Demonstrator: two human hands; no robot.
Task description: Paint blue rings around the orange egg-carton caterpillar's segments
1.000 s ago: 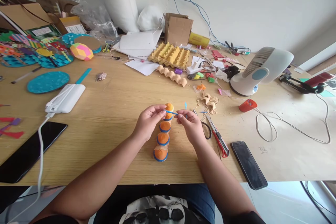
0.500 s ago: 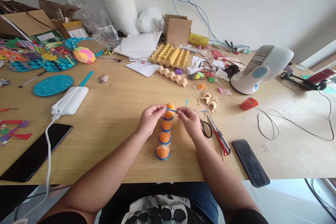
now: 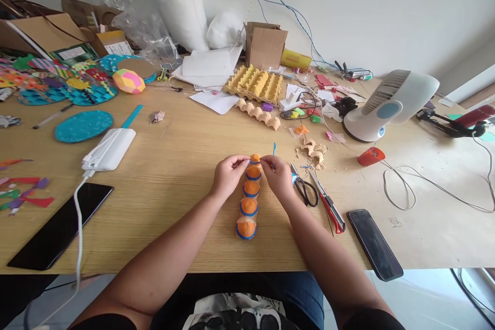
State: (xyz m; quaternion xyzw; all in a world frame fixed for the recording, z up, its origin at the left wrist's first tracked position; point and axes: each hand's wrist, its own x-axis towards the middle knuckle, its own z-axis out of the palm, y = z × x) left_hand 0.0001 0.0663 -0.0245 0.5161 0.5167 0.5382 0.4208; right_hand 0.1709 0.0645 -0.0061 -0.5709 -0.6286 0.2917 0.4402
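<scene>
A strip of egg-carton cups, with orange domes and blue bands round their bases, lies lengthwise in front of me. At its far end my left hand and my right hand pinch the ends of a thin blue strip, one from each side. It lies against the near side of the farthest orange dome; fingertips partly hide its ends. Both hands are closed, with thumbs against index fingers. A light-blue plastic tool sticks up beside my right hand, its lower part hidden by the fingers.
Black-handled scissors, a red utility knife and a phone lie on the right. A white fan and a red cup stand farther back. A power bank and a black tablet-like slab lie left.
The blue strip, held above the carton before, is now down against the farthest orange dome. My hands have come slightly closer together. The whole view has shifted a little.
</scene>
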